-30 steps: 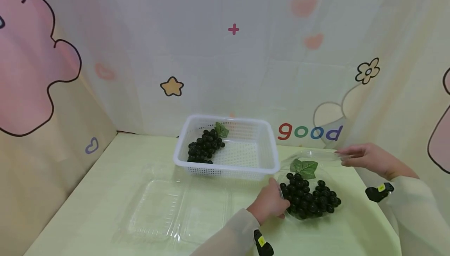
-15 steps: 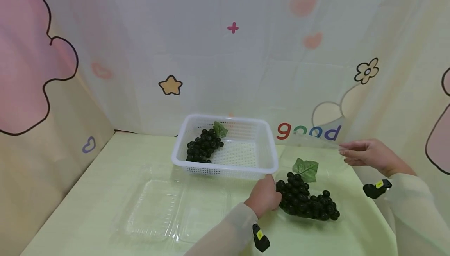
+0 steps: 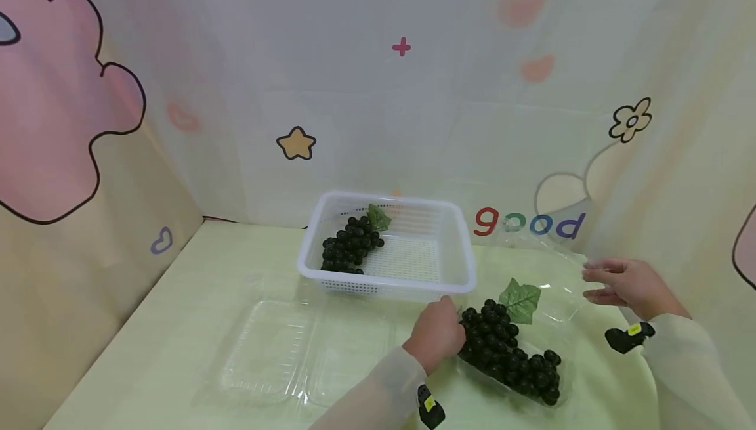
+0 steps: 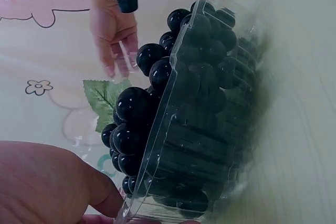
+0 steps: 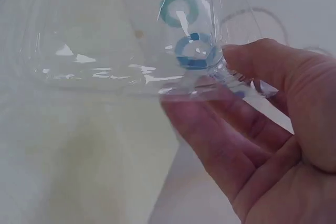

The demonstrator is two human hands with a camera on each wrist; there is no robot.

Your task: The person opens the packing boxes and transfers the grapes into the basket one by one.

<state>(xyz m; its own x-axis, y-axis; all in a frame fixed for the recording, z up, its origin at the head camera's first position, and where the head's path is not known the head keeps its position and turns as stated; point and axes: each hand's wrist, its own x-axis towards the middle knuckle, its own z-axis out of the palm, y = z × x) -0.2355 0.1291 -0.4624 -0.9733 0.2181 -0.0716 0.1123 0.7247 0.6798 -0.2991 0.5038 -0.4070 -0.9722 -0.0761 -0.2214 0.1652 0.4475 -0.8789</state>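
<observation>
A bunch of dark grapes with a green leaf lies in the base of a clear plastic clamshell container at the right of the table. My left hand grips the base's left edge, thumb at the rim in the left wrist view. My right hand pinches the edge of the raised clear lid between thumb and fingers. The lid stands tilted up behind the grapes, and the base leans in the left wrist view.
Behind stands a white plastic basket with another dark grape bunch and leaf inside. A second clear clamshell container lies opened flat at the left front. A patterned curtain hangs behind the table.
The container with the grapes has turned and tilted, its right end coming nearer the front. Both hands stay on it; the right hand rose slightly, then moved lower, with the lid's edge.
</observation>
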